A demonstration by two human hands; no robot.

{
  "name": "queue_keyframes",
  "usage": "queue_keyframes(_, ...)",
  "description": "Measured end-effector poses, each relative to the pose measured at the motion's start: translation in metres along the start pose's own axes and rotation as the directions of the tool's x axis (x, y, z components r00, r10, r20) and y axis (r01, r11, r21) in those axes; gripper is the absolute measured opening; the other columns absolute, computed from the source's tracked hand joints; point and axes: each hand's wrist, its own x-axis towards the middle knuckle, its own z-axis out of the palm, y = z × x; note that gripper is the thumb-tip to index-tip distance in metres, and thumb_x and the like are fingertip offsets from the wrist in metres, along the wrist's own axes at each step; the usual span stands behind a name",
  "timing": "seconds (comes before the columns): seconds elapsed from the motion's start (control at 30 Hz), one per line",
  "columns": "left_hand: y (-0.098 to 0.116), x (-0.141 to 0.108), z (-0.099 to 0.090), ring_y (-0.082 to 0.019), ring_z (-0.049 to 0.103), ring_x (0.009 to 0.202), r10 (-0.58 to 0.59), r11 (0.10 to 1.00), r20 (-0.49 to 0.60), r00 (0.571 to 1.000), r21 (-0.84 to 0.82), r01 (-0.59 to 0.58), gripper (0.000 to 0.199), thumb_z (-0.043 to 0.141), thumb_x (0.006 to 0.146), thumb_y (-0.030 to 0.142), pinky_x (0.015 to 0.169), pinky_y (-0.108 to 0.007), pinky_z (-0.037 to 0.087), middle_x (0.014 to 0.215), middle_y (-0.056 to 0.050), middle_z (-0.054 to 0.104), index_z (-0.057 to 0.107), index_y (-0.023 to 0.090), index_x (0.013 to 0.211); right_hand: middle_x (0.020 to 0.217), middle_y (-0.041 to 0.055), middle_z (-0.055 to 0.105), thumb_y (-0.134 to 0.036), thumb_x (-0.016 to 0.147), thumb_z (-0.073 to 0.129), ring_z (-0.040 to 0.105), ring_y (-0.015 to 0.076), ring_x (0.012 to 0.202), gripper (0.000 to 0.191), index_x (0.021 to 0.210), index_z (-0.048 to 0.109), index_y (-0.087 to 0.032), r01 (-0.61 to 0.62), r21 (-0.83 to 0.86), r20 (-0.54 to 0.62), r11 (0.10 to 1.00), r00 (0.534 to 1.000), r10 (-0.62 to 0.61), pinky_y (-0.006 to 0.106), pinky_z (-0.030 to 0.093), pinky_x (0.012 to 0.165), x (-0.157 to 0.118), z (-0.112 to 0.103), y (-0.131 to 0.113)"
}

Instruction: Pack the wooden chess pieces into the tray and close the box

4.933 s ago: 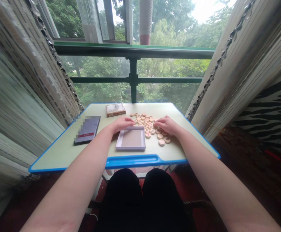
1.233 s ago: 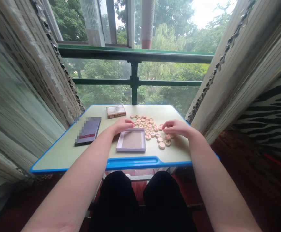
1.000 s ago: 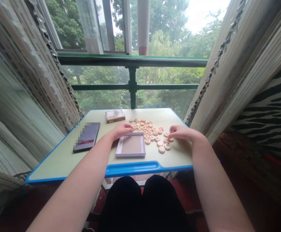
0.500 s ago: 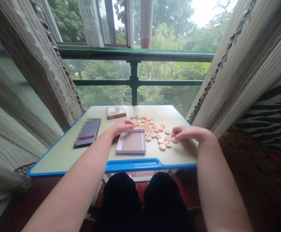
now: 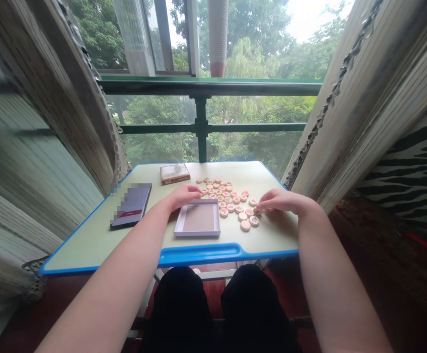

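Several round wooden pieces with red or dark characters are spread over the middle and right of the folding table. My right hand is at the right edge of the group, its fingertips closed on one piece that they partly cover. Behind the back left corner of an open white box, my left hand rests with bent fingers, the tips beside a piece at the group's left side. Whether those fingertips grip anything is too small to tell. Nothing lies inside the box.
A flat brown box lies at the back left of the table. Nearer the left edge is a dark tablet or phone, partly pixelated. The blue pen tray runs along the front edge. Curtains hang on both sides.
My right hand has moved slightly left, and the piece at its fingertips is now against the neighbouring pieces. My left hand has barely moved. The view has shifted slightly.
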Motion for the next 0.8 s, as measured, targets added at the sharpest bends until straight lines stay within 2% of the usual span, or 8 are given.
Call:
queue_keyframes(0.2, 0.001, -0.001, 0.000, -0.021, 0.058, 0.096, 0.002, 1.000, -0.007, 1.000, 0.002, -0.002, 0.021, 0.060, 0.059, 0.034, 0.085, -0.026, 0.041, 0.089, -0.001, 0.069, 0.067, 0.021, 0.073, 0.059, 0.0013, 0.052, -0.059, 0.060, 0.062, 0.044, 0.0139, 0.059, 0.042, 0.068, 0.065, -0.017, 0.019, -0.066, -0.062, 0.998, 0.998, -0.023, 0.026, 0.031, 0.052, 0.007, 0.003, 0.002)
queue_keyframes(0.33, 0.001, -0.002, 0.001, -0.022, 0.059, 0.093, 0.014, 0.999, -0.014, 1.000, 0.029, -0.014, 0.023, 0.059, 0.060, 0.037, 0.084, -0.027, 0.041, 0.086, -0.001, 0.069, 0.068, 0.020, 0.073, 0.057, -0.0008, 0.048, -0.060, 0.061, 0.061, 0.042, 0.0123, 0.056, 0.043, 0.066, 0.060, -0.017, 0.011, -0.051, -0.107, 0.999, 0.994, -0.017, 0.025, 0.029, 0.051, 0.007, 0.004, 0.002)
queue_keyframes(0.43, 0.001, -0.001, 0.000, -0.022, 0.059, 0.091, 0.015, 1.000, -0.015, 1.000, 0.028, -0.014, 0.026, 0.059, 0.060, 0.038, 0.084, -0.029, 0.041, 0.084, -0.002, 0.068, 0.068, 0.019, 0.076, 0.057, -0.0028, 0.046, -0.057, 0.059, 0.064, 0.040, 0.0107, 0.057, 0.041, 0.066, 0.058, -0.017, 0.151, 0.014, -0.079, 0.988, 0.986, -0.149, 0.023, 0.029, 0.051, 0.006, 0.006, -0.002)
queue_keyframes(0.53, 0.000, 0.001, 0.000, -0.022, 0.059, 0.091, 0.016, 1.000, -0.011, 1.000, 0.015, -0.016, 0.028, 0.060, 0.060, 0.038, 0.086, -0.030, 0.040, 0.082, -0.003, 0.068, 0.068, 0.018, 0.077, 0.060, -0.0042, 0.046, -0.051, 0.058, 0.067, 0.041, 0.0099, 0.058, 0.037, 0.075, 0.061, -0.018, 0.310, 0.058, 0.027, 0.949, 0.950, -0.312, 0.022, 0.029, 0.051, 0.004, 0.012, -0.010)
queue_keyframes(0.6, 0.000, 0.000, -0.001, -0.022, 0.059, 0.091, 0.021, 1.000, -0.007, 1.000, 0.012, -0.021, 0.026, 0.060, 0.060, 0.038, 0.087, -0.031, 0.039, 0.084, -0.003, 0.069, 0.068, 0.018, 0.076, 0.059, -0.0042, 0.046, -0.049, 0.058, 0.068, 0.042, 0.0101, 0.057, 0.036, 0.078, 0.064, -0.019, 0.332, -0.002, 0.063, 0.943, 0.942, -0.331, 0.022, 0.029, 0.050, 0.005, 0.017, -0.017)
queue_keyframes(0.7, 0.001, -0.001, 0.000, -0.022, 0.059, 0.094, 0.021, 1.000, -0.008, 1.000, 0.010, -0.021, 0.024, 0.060, 0.060, 0.037, 0.087, -0.030, 0.040, 0.087, -0.003, 0.069, 0.068, 0.019, 0.075, 0.059, -0.0027, 0.050, -0.049, 0.057, 0.068, 0.045, 0.0113, 0.057, 0.035, 0.074, 0.065, -0.019, 0.306, -0.128, 0.007, 0.943, 0.951, -0.308, 0.023, 0.030, 0.050, 0.006, 0.026, -0.026)
queue_keyframes(0.8, 0.002, -0.002, 0.000, -0.021, 0.059, 0.093, 0.012, 1.000, -0.013, 1.000, 0.010, -0.012, 0.026, 0.059, 0.060, 0.038, 0.085, -0.028, 0.041, 0.088, -0.002, 0.069, 0.067, 0.020, 0.076, 0.060, -0.0016, 0.053, -0.049, 0.056, 0.067, 0.047, 0.0120, 0.057, 0.033, 0.070, 0.065, -0.019, 0.295, -0.175, -0.017, 0.939, 0.953, -0.303, 0.023, 0.031, 0.049, 0.007, 0.032, -0.032)
